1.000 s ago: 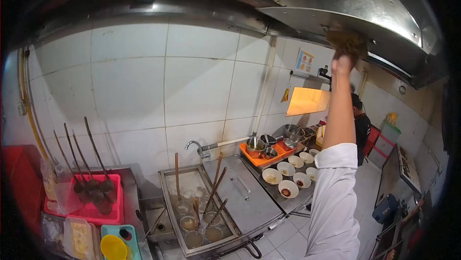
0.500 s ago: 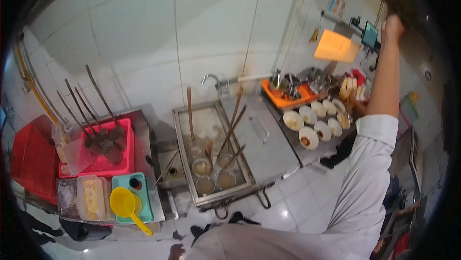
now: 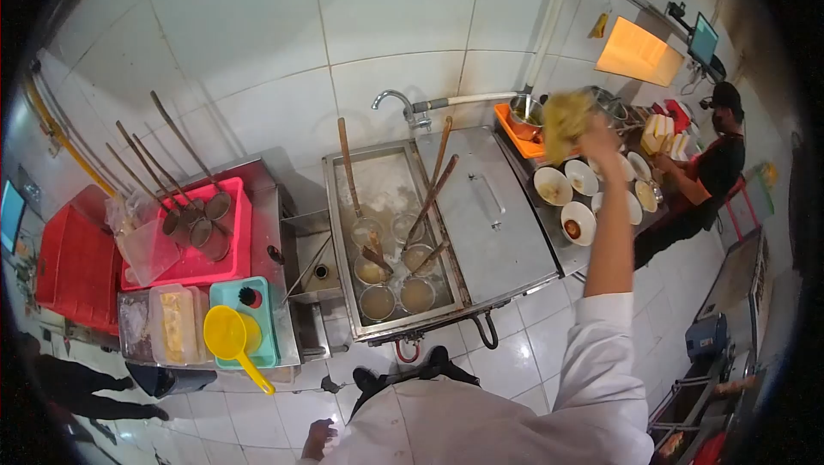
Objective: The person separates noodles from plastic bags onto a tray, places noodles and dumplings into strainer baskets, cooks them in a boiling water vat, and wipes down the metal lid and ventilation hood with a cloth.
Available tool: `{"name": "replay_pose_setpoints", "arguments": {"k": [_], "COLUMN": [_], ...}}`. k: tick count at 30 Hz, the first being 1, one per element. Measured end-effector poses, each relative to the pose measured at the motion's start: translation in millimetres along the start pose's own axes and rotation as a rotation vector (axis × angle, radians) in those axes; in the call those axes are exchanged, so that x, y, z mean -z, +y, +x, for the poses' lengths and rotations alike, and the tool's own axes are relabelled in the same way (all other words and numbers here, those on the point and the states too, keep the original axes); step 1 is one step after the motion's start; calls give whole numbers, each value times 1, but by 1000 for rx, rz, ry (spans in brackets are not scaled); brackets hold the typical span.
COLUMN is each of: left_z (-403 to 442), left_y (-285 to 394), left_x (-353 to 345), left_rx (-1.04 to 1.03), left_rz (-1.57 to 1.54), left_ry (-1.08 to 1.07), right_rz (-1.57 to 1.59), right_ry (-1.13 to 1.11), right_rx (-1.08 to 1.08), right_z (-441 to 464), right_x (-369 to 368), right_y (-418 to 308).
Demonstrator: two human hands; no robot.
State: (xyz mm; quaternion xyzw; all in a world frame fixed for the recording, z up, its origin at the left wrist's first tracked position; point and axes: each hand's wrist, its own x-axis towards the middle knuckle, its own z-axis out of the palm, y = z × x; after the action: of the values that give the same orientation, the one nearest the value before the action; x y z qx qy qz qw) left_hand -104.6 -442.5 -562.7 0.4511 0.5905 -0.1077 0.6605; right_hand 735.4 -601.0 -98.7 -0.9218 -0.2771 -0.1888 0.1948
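My right hand [image 3: 603, 140] stretches out at the upper right, closed on a crumpled yellow-green cloth [image 3: 566, 126] that is smeared by motion. Just beneath that arm are several white bowls [image 3: 552, 186], one with a dark red-brown sauce [image 3: 577, 220], and an orange tray [image 3: 524, 140] bearing metal pots. Low beside my body hangs my left hand [image 3: 318, 437], its fingers loosely apart and nothing visible in them. In front of me, a steel cooker [image 3: 455, 272] contains cloudy water and several strainer baskets [image 3: 378, 302] with wooden handles.
At left, a pink tray [image 3: 245, 224] bears long-handled strainers, near a yellow dipper [image 3: 225, 334] on a teal tray [image 3: 273, 319]. A steel lid [image 3: 489, 216] covers the cooker's right side. A co-worker [image 3: 721, 164] in dark clothes stands at the right; another person [image 3: 77, 388] is at far left.
My right hand has come down and leftward from the upper right edge, and the cloth now shows over the bowls. The view has shifted, bringing the co-worker and my left hand further into sight.
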Motion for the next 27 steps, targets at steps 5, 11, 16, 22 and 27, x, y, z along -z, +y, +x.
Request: {"name": "replay_pose_setpoints", "arguments": {"k": [5, 11, 16, 22, 27], "left_z": [-17, -55, -83, -90, -71], "left_y": [33, 27, -20, -45, -53], "left_x": [-25, -73, -111, -129, -128], "left_rx": [92, 111, 138, 147, 199], "left_rz": [-72, -145, -143, -146, -240], "left_ry": [100, 250, 209, 158, 45], "right_rz": [88, 181, 24, 120, 205], "right_ry": [-529, -394, -664, -651, -605], "right_rx": [-37, -325, -219, -199, -193], "right_z": [-38, -85, -55, -51, -55], "right_x": [-253, -320, -278, -268, -258], "right_y": [18, -8, -26, -24, -11]}}
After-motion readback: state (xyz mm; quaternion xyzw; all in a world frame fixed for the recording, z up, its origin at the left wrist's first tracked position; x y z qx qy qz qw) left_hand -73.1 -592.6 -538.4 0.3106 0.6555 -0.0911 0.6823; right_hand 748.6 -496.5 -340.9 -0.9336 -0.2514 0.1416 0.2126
